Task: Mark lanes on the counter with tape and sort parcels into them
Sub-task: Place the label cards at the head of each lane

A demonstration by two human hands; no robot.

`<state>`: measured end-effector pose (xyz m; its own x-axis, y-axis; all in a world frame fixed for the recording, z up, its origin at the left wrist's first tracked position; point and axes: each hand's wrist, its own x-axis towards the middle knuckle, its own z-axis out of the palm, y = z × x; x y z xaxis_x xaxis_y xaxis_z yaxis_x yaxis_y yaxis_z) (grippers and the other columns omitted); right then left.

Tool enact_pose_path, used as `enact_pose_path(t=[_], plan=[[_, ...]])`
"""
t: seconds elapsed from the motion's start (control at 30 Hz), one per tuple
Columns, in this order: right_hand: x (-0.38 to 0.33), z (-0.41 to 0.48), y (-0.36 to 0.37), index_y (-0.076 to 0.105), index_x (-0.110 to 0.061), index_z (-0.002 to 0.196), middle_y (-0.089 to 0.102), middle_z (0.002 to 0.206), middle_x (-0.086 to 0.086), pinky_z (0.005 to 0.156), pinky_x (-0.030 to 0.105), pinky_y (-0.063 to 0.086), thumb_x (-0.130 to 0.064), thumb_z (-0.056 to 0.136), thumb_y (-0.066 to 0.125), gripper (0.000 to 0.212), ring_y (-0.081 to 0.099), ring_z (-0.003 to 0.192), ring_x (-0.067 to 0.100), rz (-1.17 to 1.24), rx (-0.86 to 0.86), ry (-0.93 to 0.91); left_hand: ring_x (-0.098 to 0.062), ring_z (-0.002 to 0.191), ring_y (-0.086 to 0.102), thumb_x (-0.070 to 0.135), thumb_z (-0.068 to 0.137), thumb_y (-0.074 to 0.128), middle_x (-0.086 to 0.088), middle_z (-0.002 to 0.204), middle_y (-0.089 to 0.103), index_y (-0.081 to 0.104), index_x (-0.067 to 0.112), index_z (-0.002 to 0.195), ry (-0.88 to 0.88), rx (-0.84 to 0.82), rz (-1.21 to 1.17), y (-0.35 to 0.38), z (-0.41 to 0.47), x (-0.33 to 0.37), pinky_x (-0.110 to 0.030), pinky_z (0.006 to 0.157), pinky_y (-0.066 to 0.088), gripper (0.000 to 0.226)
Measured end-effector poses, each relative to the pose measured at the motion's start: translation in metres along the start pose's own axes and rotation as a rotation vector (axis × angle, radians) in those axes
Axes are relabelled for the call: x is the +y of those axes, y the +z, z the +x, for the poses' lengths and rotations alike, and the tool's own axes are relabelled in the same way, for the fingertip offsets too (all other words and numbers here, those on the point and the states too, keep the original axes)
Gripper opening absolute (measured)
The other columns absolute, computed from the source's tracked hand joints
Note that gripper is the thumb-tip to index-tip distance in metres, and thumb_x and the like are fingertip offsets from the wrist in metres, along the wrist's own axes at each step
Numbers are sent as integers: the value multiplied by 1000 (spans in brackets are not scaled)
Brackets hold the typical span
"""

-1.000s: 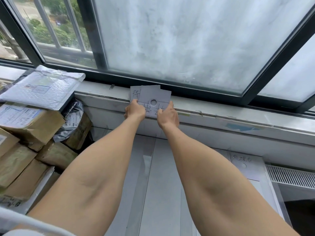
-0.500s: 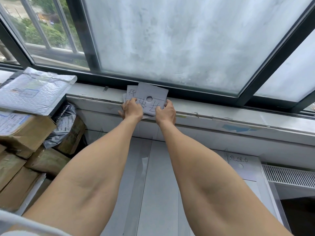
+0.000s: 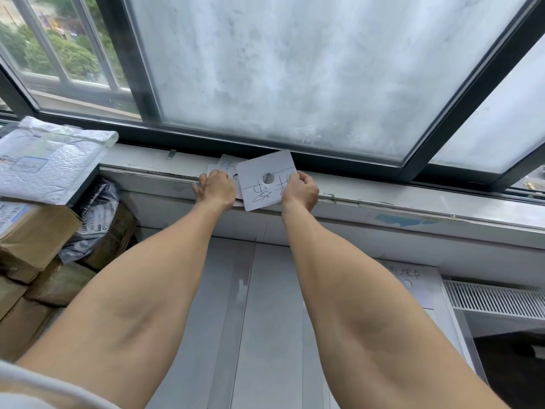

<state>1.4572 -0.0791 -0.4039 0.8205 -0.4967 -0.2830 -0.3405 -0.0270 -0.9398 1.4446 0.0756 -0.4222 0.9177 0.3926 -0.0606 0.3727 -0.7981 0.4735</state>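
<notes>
At frame centre, the right hand pinched 1 label card by its edge, thumb against curled fingers, probably to label a lane on the counter. The left hand steadied the other cards on the sill, fingers hidden. Parcels sat at left.

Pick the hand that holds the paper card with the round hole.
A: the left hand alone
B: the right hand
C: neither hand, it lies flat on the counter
B: the right hand pinches the right edge of the card with the round hole up at the window sill, while the left hand holds the other cards beside it.
</notes>
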Motion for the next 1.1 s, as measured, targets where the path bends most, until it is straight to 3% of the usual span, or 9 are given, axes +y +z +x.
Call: enact_pose_path(t=[0.13,0.3,0.5,0.57,0.63,0.8,0.9,1.0,1.1], plan=[[-4,11,-12,60,-19,111,62,92,-6,70,30,50,-23,85,64,27,59,73,13,-6,-63,-52,-35,118,47,17,100,27,-16,122,60,64,4,112,18,-44,14,-8,9,1,-43,99,37,41],[-9,14,-21,69,-21,88,69,87,-4,82,33,58,-18,84,73,7,67,84,16,-30,-160,-88,-32,127,46,25,98,43,-11,136,57,58,13,132,32,139,-131,-23,5,11,-41,104,35,39],[-30,3,-25,70,-22,91,69,94,-4,68,21,52,-19,84,74,9,65,82,10,-254,-296,-249,-22,137,39,37,90,65,0,145,49,49,29,141,291,-121,-267,-37,-3,35,-40,110,37,54],[-36,-2,-26,65,-22,99,67,96,-4,58,17,43,-23,80,78,23,60,75,6,-315,-319,-280,-20,128,50,33,87,70,-2,134,58,56,26,134,319,-254,-289,-38,-9,43,-36,102,44,49],[-36,-5,-26,62,-21,106,66,100,-3,67,21,46,-25,78,81,34,61,83,10,-355,-347,-300,-20,110,60,30,87,72,-3,120,65,65,22,123,318,-377,-279,-38,-15,44,-35,91,51,37],[-26,-11,-30,61,-20,114,61,104,-3,82,29,48,-40,81,76,41,58,96,17,-429,-367,-270,-27,93,66,19,90,69,-10,100,70,70,13,99,90,-517,-492,-36,-24,25,-40,79,56,10],[-19,-13,-39,55,-21,122,62,107,-2,94,36,44,-47,86,67,46,59,107,23,-556,-202,-203,-23,85,66,12,94,64,-6,94,68,64,13,94,-68,-483,-662,-38,-27,12,-33,63,53,1],[-11,-13,-52,57,-18,123,62,123,5,85,31,43,-37,89,67,41,60,110,25,-477,-77,-79,-19,81,65,11,96,60,-6,100,68,63,11,106,-176,-424,-815,-38,-31,4,-33,59,52,11],[0,-16,-56,71,-18,104,71,109,5,86,32,54,-19,89,66,17,68,101,25,-347,-170,-44,-19,80,64,8,97,57,-11,107,66,61,12,98,-241,-412,-930,-33,-37,4,-40,68,54,5]])
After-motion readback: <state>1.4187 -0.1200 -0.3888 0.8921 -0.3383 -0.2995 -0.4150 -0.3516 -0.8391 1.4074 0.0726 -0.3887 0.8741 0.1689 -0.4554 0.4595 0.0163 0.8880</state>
